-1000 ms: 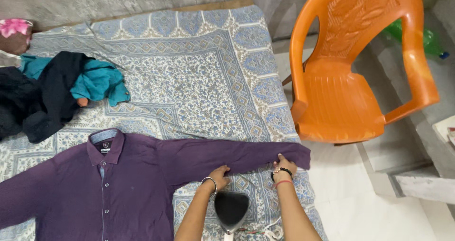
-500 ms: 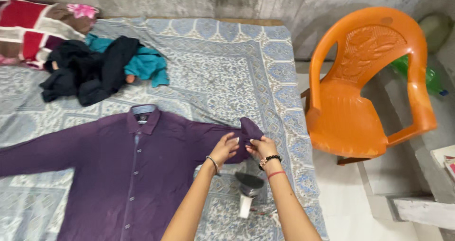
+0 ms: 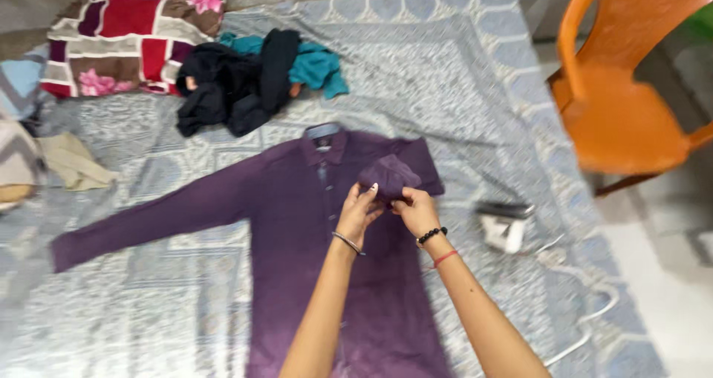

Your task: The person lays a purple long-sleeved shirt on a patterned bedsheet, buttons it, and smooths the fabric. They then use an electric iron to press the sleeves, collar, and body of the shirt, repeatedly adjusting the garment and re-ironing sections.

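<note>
A purple long-sleeved shirt (image 3: pixel 297 222) lies flat, front up, on a patterned grey-blue sheet (image 3: pixel 438 73). Its right sleeve is folded in over the chest, with the cuff end (image 3: pixel 388 176) bunched up. My left hand (image 3: pixel 358 211) and my right hand (image 3: pixel 417 209) both pinch that sleeve end above the shirt's front. The other sleeve (image 3: pixel 141 226) stretches out flat to the left. A thin bangle rings my left wrist; a black bead bracelet and a red thread ring my right.
An electric iron (image 3: pixel 505 226) lies on the sheet right of the shirt, its white cord (image 3: pixel 587 326) trailing toward the edge. A pile of black and teal clothes (image 3: pixel 252 81) and a patchwork cushion (image 3: pixel 119 44) sit behind. An orange plastic chair (image 3: pixel 624 103) stands at right.
Both hands carried the right sleeve from its outstretched position inward over the shirt's chest. The view swung left, so the iron now lies right of my hands.
</note>
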